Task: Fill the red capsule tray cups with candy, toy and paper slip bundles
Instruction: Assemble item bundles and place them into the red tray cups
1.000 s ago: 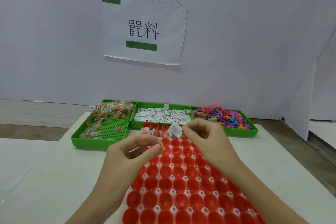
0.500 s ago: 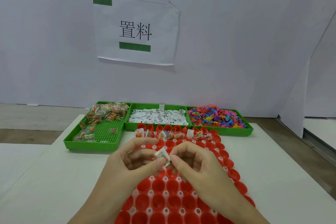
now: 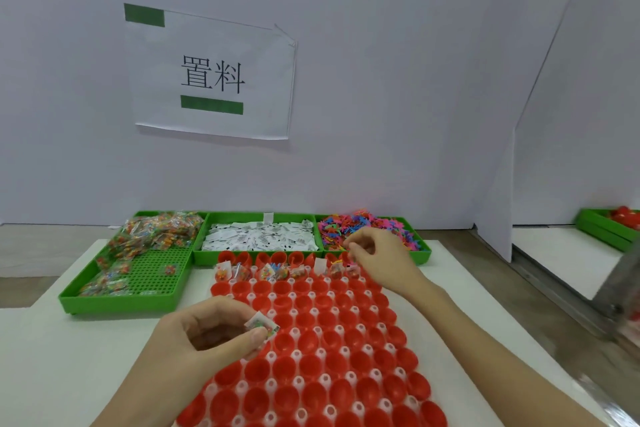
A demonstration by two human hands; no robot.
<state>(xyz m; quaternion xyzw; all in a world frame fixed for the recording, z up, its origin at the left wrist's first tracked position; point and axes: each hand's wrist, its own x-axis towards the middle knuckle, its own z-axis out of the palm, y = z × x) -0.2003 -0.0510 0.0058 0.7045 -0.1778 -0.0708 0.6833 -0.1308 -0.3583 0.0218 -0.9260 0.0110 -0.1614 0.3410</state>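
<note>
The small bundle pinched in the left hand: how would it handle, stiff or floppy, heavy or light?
Probably very light: the left hand holds the bundle by fingertips alone. Its thin wrapper looks crinkly, so likely floppy and perhaps slippery. Flat-sided, so unlikely to roll.

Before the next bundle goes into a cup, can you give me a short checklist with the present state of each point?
1. Left hand holds a small packet between thumb and fingers: ok.
2. Right hand has picked a toy from the toy bin: cannot tell; its fingers are curled at the bin's near edge, and what they hold is hidden.
3. Free cups in the red tray: ok; the rows below the filled row are bare.
4. Paper slips left in the middle bin: ok.
5. Candy packets left in the left bin: ok.
</note>
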